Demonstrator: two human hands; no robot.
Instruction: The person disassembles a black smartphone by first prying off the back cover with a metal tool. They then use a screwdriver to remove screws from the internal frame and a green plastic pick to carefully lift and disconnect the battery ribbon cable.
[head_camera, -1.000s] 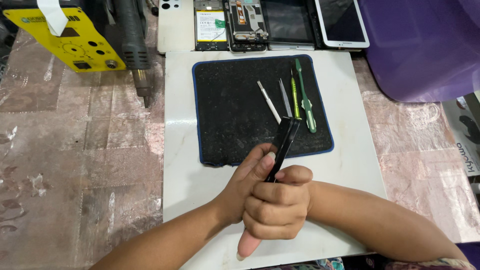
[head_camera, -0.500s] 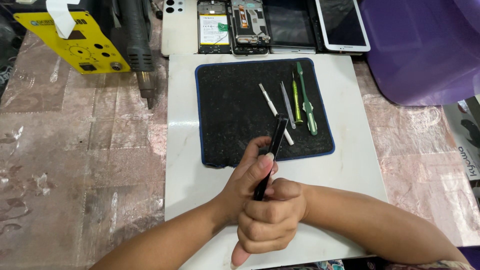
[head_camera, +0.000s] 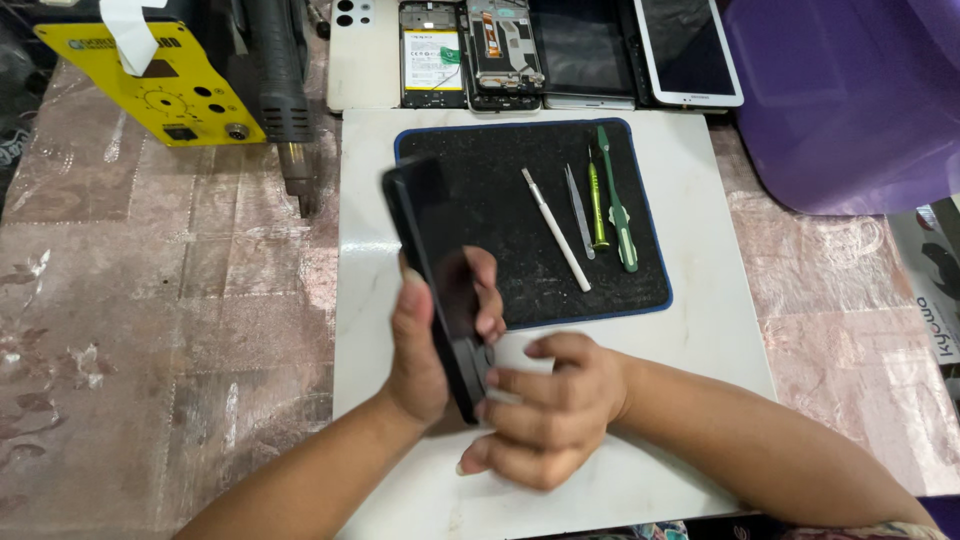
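Note:
My left hand grips a black smartphone by its sides, holding it tilted up above the white board with its dark face turned right. My right hand is curled below it, fingertips touching the phone's lower end. Behind the hands lies a black work mat with a blue edge. On the mat rest a white spudger, metal tweezers, a yellow-green screwdriver and a green screwdriver.
Opened phones and a white tablet line the far edge. A yellow hot-air station with its black nozzle stands at the far left. A purple plastic bag fills the far right. The tabletop is pinkish and worn.
The phone has swung left and higher, its face now turned into view. My left hand shifted left with it; my right hand dropped to the phone's lower end.

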